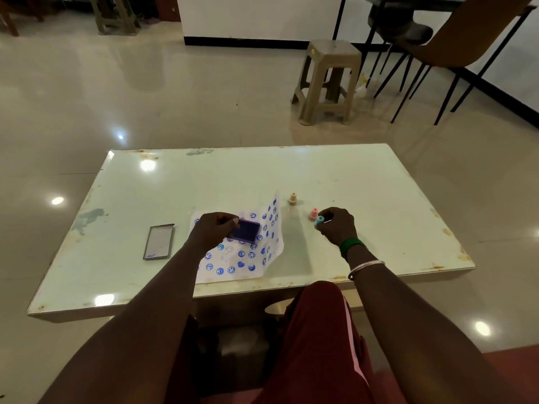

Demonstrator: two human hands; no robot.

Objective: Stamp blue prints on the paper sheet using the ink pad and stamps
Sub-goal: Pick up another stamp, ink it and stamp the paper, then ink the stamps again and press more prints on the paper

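Note:
A white paper sheet (256, 259) covered with several blue smiley and heart prints lies near the table's front edge, its right side curling upward. My left hand (211, 230) holds the blue ink pad (247, 230) above the sheet, its inked face tilted toward me. My right hand (338, 225) grips a small light-blue stamp (319, 220) to the right of the sheet. A pink stamp (313, 213) stands just beside that hand. A beige stamp (293, 198) stands farther back.
The ink pad's lid (159, 242) lies flat to the left of the sheet on the white table (364, 182). Beyond the table stand a plastic stool (328, 80) and a chair (455, 51) on the tiled floor. My knees are under the near edge.

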